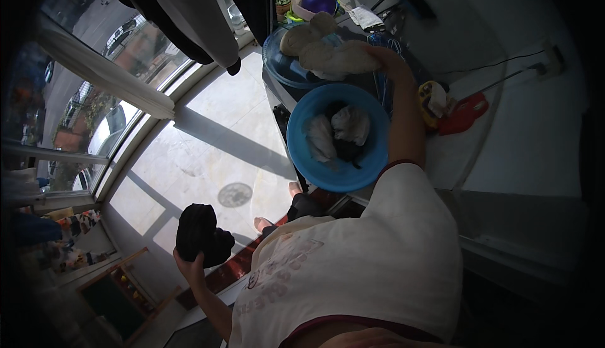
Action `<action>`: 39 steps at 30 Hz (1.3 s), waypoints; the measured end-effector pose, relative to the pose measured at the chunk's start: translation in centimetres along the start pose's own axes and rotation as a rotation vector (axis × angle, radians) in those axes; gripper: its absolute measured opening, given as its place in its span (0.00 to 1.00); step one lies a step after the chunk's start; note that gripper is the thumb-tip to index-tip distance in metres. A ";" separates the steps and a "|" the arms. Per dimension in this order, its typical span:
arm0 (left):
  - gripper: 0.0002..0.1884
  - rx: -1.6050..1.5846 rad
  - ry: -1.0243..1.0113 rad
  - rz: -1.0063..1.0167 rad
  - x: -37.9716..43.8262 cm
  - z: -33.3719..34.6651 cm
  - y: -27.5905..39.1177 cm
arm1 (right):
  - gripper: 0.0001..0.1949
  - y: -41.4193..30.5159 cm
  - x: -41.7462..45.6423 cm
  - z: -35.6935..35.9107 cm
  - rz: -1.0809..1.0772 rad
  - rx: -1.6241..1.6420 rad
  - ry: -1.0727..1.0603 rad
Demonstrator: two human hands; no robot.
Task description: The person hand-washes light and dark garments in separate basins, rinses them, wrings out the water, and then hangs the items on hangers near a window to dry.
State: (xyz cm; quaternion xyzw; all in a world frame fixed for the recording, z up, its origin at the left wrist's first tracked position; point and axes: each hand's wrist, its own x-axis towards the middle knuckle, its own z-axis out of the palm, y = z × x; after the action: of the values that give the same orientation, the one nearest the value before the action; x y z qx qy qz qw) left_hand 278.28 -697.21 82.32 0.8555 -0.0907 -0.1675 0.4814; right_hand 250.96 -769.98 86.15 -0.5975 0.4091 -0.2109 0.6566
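Observation:
My left hand point(191, 265) holds a lumpy black cloth bundle point(197, 234) out over the floor at lower left. At upper right, my right hand point(384, 60) grips the end of a cream, fuzzy, lobed item point(331, 55), maybe plush or thick cloth. This item is held above a translucent blue basin point(272, 67), hiding part of its inside. Nearer to me stands an opaque blue basin point(302, 168). Inside it lie white crumpled cloths point(350, 123) and some dark cloth point(347, 150).
Blue wire hangers point(382, 81) lie beside my right forearm. A red dustpan point(465, 114) is to the right. Behind the basins are a purple round object point(319, 2) and a potted plant point(282, 2). Garments point(189, 12) hang at upper left by the windows. A chalkboard point(113, 298) stands lower left.

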 end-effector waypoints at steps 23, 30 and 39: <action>0.34 0.042 -0.053 0.054 1.9 -0.3 -0.4 | 0.20 9.5 5.7 15.9 -0.161 0.890 0.462; 0.34 0.045 -0.068 0.030 1.7 -0.2 -0.6 | 0.25 9.5 5.8 14.6 -0.029 0.808 0.416; 0.34 -0.064 -0.101 0.045 2.5 1.1 1.6 | 0.31 7.0 0.0 12.6 0.063 0.405 0.269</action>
State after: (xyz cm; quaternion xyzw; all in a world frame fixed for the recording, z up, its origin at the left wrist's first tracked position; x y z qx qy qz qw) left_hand 280.17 -699.72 82.62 0.8279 -0.1287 -0.2022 0.5071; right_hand 259.46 -760.88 78.84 -0.4073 0.4606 -0.3459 0.7088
